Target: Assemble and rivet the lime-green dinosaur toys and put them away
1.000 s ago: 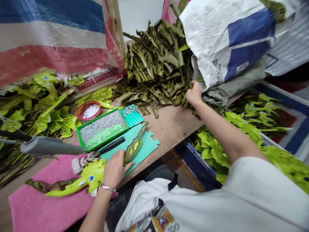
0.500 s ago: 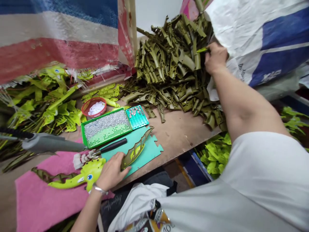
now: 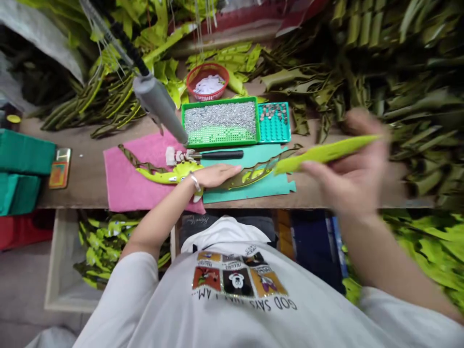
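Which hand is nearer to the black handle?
Left: the left hand lies just in front of the black handle; the right hand is well off to its right.

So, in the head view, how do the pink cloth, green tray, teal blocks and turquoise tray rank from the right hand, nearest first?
From the right hand:
1. Turquoise tray: just to its left, farther back.
2. Green tray: left of that tray.
3. Pink cloth: farther left.
4. Teal blocks: far left end.
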Demonstrator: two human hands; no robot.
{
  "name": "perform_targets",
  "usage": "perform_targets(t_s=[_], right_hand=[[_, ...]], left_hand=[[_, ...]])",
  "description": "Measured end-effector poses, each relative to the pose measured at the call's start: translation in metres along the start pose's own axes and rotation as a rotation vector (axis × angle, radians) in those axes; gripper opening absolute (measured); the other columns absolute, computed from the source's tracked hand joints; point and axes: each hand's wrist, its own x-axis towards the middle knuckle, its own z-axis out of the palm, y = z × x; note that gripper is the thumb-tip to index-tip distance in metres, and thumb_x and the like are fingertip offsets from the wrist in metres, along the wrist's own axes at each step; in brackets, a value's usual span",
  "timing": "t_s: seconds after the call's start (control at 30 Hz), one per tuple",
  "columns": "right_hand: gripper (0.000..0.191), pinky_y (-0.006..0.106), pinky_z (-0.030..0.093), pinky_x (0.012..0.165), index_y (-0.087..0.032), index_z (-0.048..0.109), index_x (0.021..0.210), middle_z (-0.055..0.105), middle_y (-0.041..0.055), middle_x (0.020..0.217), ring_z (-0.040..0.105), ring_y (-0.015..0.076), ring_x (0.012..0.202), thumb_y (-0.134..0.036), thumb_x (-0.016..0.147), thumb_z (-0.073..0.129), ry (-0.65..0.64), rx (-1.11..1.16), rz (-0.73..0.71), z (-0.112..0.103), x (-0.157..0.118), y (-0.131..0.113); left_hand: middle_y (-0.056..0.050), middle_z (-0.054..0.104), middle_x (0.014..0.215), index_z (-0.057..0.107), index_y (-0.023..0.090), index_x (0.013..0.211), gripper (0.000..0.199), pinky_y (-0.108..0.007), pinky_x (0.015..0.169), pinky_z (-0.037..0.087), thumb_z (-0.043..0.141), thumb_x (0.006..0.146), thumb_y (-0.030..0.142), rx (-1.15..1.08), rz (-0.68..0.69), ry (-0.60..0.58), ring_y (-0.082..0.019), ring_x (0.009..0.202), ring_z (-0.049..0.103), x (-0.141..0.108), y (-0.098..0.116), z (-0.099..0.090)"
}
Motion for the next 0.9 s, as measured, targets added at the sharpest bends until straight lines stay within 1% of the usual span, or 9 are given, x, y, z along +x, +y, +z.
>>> perform_targets(t_s=[0.1, 0.23, 0.33, 0.43, 0.53, 0.6, 0.67, 0.77, 0.9], right_hand=[[0.059, 0.035, 0.062, 0.064, -0.025, 0.054, 0.109, 0.069, 0.0015, 0.090, 0.070, 0.0190, 0.076, -0.040, 0.062, 0.088, -0.018, 0.138, 0.327, 0.059, -0.040, 0.025], [0.065, 0.030, 0.061, 0.060, -0.025, 0.049, 0.109, 0.065, -0.0021, 0.084, 0.068, 0.0167, 0.072, -0.044, 0.059, 0.087, 0.112, 0.121, 0.422, 0.085, -0.058, 0.064], [0.072, 0.033, 0.059, 0.063, -0.024, 0.048, 0.124, 0.065, 0.0034, 0.095, 0.067, 0.0181, 0.076, -0.047, 0.065, 0.083, 0.150, -0.138, 0.283, 0.076, -0.059, 0.076], [0.078, 0.041, 0.056, 0.072, -0.022, 0.048, 0.135, 0.063, 0.0119, 0.111, 0.065, 0.0238, 0.089, -0.048, 0.070, 0.081, 0.172, -0.563, -0.046, 0.055, -0.051, 0.071], [0.053, 0.048, 0.049, 0.092, -0.026, 0.059, 0.128, 0.063, 0.0136, 0.126, 0.060, 0.0303, 0.113, -0.044, 0.081, 0.075, -0.165, -0.855, -0.438, 0.039, -0.036, 0.060], [0.034, 0.048, 0.044, 0.096, -0.028, 0.065, 0.118, 0.068, 0.0087, 0.122, 0.060, 0.0287, 0.114, -0.040, 0.087, 0.069, -0.431, -0.917, -0.617, 0.035, -0.026, 0.058], [0.025, 0.044, 0.043, 0.091, -0.027, 0.068, 0.114, 0.074, 0.0052, 0.109, 0.062, 0.0250, 0.103, -0.035, 0.091, 0.065, -0.559, -0.911, -0.704, 0.035, -0.017, 0.059], [0.022, 0.040, 0.043, 0.083, -0.025, 0.070, 0.111, 0.075, 0.0054, 0.101, 0.063, 0.0223, 0.094, -0.032, 0.091, 0.064, -0.613, -0.851, -0.748, 0.036, -0.009, 0.062], [0.020, 0.039, 0.042, 0.082, -0.025, 0.071, 0.108, 0.075, 0.0050, 0.099, 0.065, 0.0207, 0.091, -0.032, 0.091, 0.064, -0.682, -0.775, -0.730, 0.039, -0.008, 0.060]], left_hand=[[-0.005, 0.066, 0.112, 0.062, 0.017, 0.096, 0.061, -0.025, 0.091, 0.040, 0.017, 0.099, 0.057, -0.075, 0.021, -0.039, -0.018, 0.101, 0.055, 0.002, 0.000, -0.002], [-0.003, 0.064, 0.091, 0.062, 0.015, 0.098, 0.052, -0.025, 0.075, 0.039, 0.040, 0.090, 0.062, -0.090, 0.060, -0.132, -0.017, 0.083, 0.053, 0.004, -0.005, -0.005], [0.001, 0.056, 0.078, 0.059, 0.014, 0.093, 0.044, -0.025, 0.067, 0.036, 0.057, 0.080, 0.056, -0.102, 0.064, -0.161, -0.014, 0.072, 0.047, 0.006, -0.009, -0.006], [0.002, 0.052, 0.077, 0.057, 0.015, 0.089, 0.037, -0.026, 0.068, 0.035, 0.059, 0.077, 0.050, -0.107, 0.086, -0.127, -0.014, 0.072, 0.045, 0.008, -0.011, -0.004], [0.002, 0.051, 0.076, 0.056, 0.015, 0.088, 0.036, -0.026, 0.067, 0.035, 0.060, 0.075, 0.049, -0.140, 0.093, -0.108, -0.014, 0.071, 0.045, 0.010, -0.012, -0.001], [0.001, 0.052, 0.076, 0.056, 0.015, 0.090, 0.038, -0.026, 0.067, 0.036, 0.061, 0.075, 0.049, -0.180, 0.090, -0.117, -0.014, 0.071, 0.046, 0.010, -0.013, 0.000], [0.000, 0.055, 0.079, 0.059, 0.014, 0.093, 0.041, -0.026, 0.069, 0.038, 0.059, 0.077, 0.051, -0.186, 0.090, -0.124, -0.015, 0.074, 0.048, 0.010, -0.014, 0.000], [-0.003, 0.065, 0.093, 0.065, 0.013, 0.097, 0.050, -0.025, 0.082, 0.041, 0.044, 0.088, 0.057, -0.150, 0.087, -0.087, -0.017, 0.087, 0.053, 0.009, -0.011, -0.003], [-0.003, 0.068, 0.119, 0.070, 0.014, 0.111, 0.068, -0.026, 0.099, 0.038, 0.021, 0.097, 0.059, -0.135, -0.062, -0.037, -0.020, 0.108, 0.054, 0.006, -0.004, -0.005]])
